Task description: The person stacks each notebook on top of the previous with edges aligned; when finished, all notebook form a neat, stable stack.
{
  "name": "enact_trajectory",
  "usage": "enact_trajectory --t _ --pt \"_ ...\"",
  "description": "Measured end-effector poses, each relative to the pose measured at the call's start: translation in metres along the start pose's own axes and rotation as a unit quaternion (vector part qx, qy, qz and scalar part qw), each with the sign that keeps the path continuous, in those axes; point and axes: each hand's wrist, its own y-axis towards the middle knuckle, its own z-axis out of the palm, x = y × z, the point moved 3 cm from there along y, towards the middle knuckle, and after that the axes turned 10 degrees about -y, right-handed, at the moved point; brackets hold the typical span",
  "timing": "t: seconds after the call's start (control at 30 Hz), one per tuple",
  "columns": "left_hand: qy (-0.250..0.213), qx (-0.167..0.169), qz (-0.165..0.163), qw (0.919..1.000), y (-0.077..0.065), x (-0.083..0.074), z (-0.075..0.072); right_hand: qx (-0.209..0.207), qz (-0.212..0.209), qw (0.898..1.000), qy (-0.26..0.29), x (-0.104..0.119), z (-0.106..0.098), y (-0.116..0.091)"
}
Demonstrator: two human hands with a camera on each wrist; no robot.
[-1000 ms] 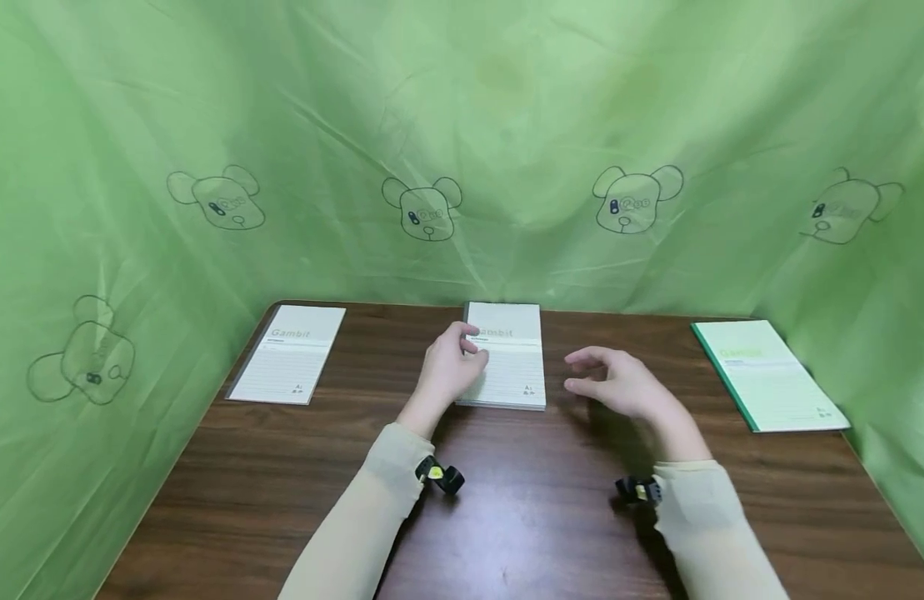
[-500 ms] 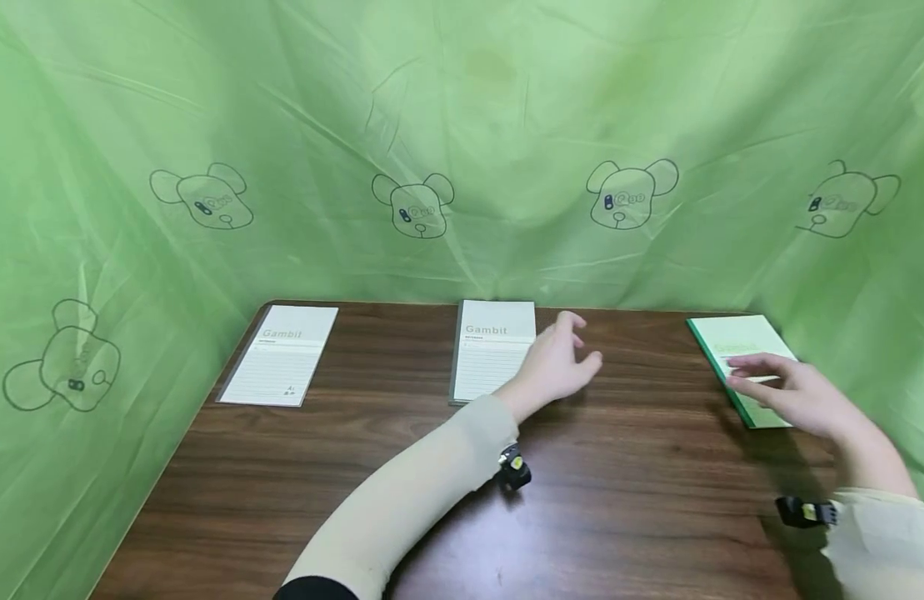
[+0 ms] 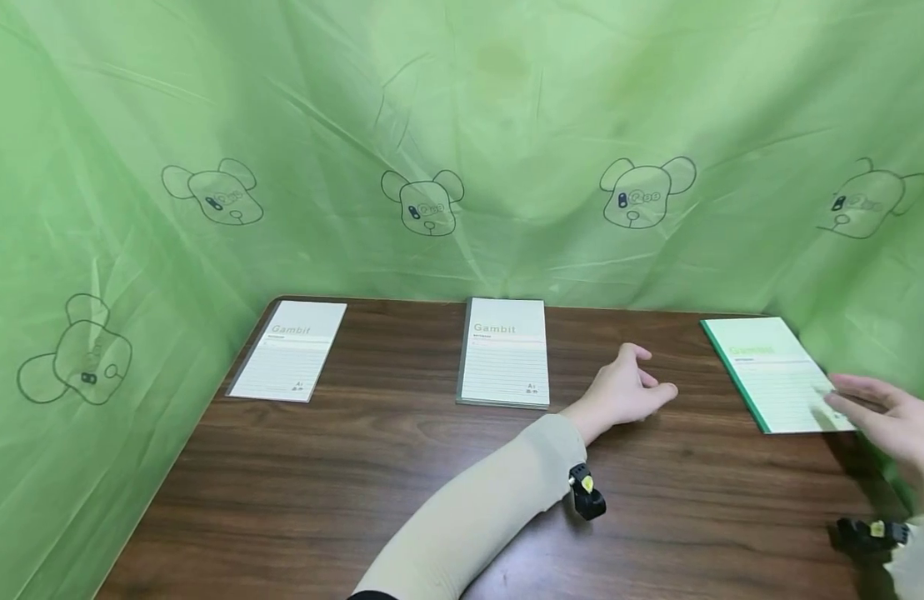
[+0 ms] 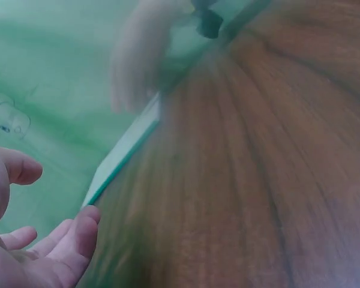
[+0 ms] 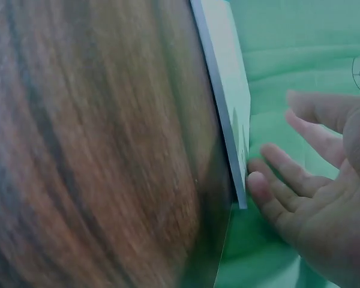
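Note:
A pale notebook with a green spine (image 3: 776, 375) lies at the right end of the table. Beside its front right corner is my right hand (image 3: 892, 417), fingers loosely bent and holding nothing; in the right wrist view its fingertips (image 5: 261, 186) appear close to the notebook's edge, and I cannot tell if they touch. My left hand (image 3: 622, 392) hovers over the table between the middle and right notebooks, fingers spread and nothing in them. Behind its wrist sits a stack of grey-spined notebooks (image 3: 504, 354) marked "Gambit".
Another grey-spined notebook (image 3: 289, 350) lies at the table's far left corner. The dark wooden table (image 3: 319, 483) is surrounded at the back and sides by a green curtain (image 3: 506, 125) printed with bear heads.
Both hands have moved right. The left went from the middle stack to the space past it; the right passed over the green-spined notebook to its right side. The notebooks stay in place.

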Motion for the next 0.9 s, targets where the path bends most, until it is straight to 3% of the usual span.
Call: enact_trajectory --t 0.13,0.47,0.7,0.9 --pt "-0.017 -0.004 -0.002 0.9998 -0.001 0.006 0.001 0.031 0.001 0.996 -0.081 -0.001 0.003 0.004" --pt "-0.016 -0.007 -0.007 0.9998 -0.002 0.005 0.002 0.061 -0.015 0.987 -0.145 0.010 0.007 0.013" --pt "-0.006 -0.016 -0.010 0.9998 0.001 0.010 0.003 0.058 0.027 0.981 -0.182 0.013 0.020 0.019" --pt "-0.011 -0.017 -0.011 0.9997 0.003 0.014 0.004 0.071 0.052 0.978 -0.190 0.033 0.030 0.016"
